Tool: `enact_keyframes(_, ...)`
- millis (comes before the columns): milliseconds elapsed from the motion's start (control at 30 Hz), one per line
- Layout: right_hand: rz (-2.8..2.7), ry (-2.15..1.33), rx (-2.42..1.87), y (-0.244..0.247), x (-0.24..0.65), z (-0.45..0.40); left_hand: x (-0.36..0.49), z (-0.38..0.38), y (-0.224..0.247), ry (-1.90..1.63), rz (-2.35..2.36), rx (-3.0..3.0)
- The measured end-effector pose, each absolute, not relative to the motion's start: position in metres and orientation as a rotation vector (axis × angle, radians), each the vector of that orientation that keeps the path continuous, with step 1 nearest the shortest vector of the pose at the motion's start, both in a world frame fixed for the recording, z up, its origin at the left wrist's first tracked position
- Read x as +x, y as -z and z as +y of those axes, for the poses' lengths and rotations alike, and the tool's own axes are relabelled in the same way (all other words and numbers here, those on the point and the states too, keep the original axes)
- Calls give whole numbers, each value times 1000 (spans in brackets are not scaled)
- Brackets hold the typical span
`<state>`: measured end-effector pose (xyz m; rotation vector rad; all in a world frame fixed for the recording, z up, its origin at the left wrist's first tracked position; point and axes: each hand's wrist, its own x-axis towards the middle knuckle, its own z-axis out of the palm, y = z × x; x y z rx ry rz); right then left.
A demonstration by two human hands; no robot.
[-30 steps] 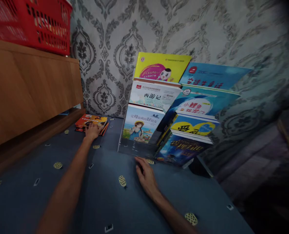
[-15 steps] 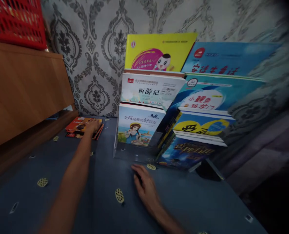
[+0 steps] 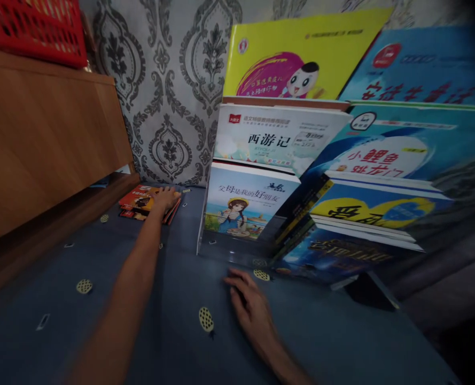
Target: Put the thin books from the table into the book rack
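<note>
My left hand reaches far forward and rests on a small stack of orange-red books, its fingers a little apart over the top cover. Whether the fingertips grip the cover is hard to make out. Nearer to me, my right hand rests on the table with its fingers loosely bent and apart, holding nothing. Just beyond it stands a clear display rack of upright books in tiers. A light-blue book with a girl in a yellow hat is in the front left tier, below a white book.
Blue-grey patterned cloth covers the table. On the left stands a wooden cabinet with a red plastic basket on top. Yellow-and-blue books fill the rack's right side, where a black wedge-shaped piece sticks out. Patterned wallpaper lies behind.
The view has shifted closer to the rack, so the books look larger and further right. My left hand stays on the orange-red books, and my right hand stays on the table.
</note>
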<state>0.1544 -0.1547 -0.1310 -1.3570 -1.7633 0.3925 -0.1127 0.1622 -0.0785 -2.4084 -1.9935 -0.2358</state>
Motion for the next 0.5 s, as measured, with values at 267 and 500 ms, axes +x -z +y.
enact_keyframes(267,-1808,-456,-1357,119,155,-153,-112,116,78,346,-1955,-2422)
enact_keyframes(500,-1816,-445,-1332,122,155,-151,-112,69,75,388,-1820,-2502)
